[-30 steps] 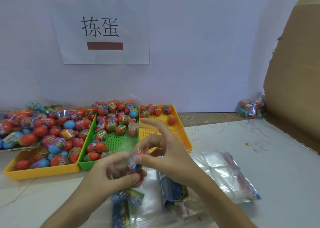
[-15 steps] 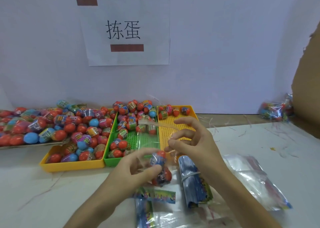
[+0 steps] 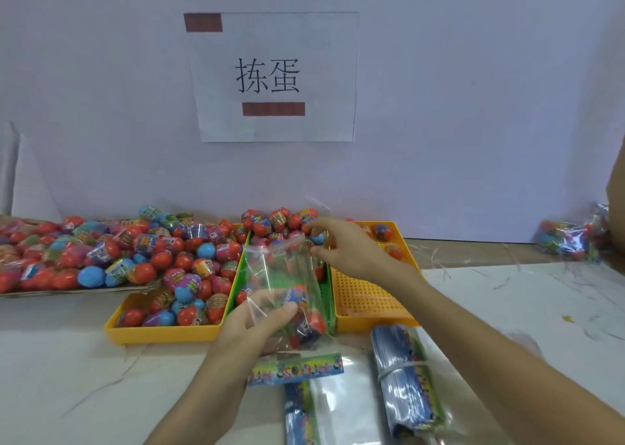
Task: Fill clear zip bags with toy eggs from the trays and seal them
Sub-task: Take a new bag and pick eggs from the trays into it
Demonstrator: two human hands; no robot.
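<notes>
My left hand [image 3: 252, 326] grips the lower part of a clear zip bag [image 3: 280, 272] held upright over the green tray [image 3: 329, 295]. Two or three toy eggs [image 3: 306, 319] lie in the bag's bottom. My right hand [image 3: 348, 248] reaches over the back of the green tray, fingertips curled by the bag's top right corner and the eggs there; whether it holds anything I cannot tell. A yellow tray [image 3: 162, 333] on the left is heaped with red, blue and purple toy eggs [image 3: 189, 275]. Another yellow tray [image 3: 372, 319] on the right holds only a few eggs.
A flat board [image 3: 77, 290] far left carries more eggs. Empty zip bags [image 3: 338, 407] and a rubber-banded bundle of bags [image 3: 406, 377] lie on the table in front. A filled bag [image 3: 571, 238] sits at the far right by the wall. A paper sign [image 3: 274, 76] hangs on the wall.
The bag has been raised and spread upright over the green tray. My right hand moved away from my left hand, up and back toward the eggs in the tray.
</notes>
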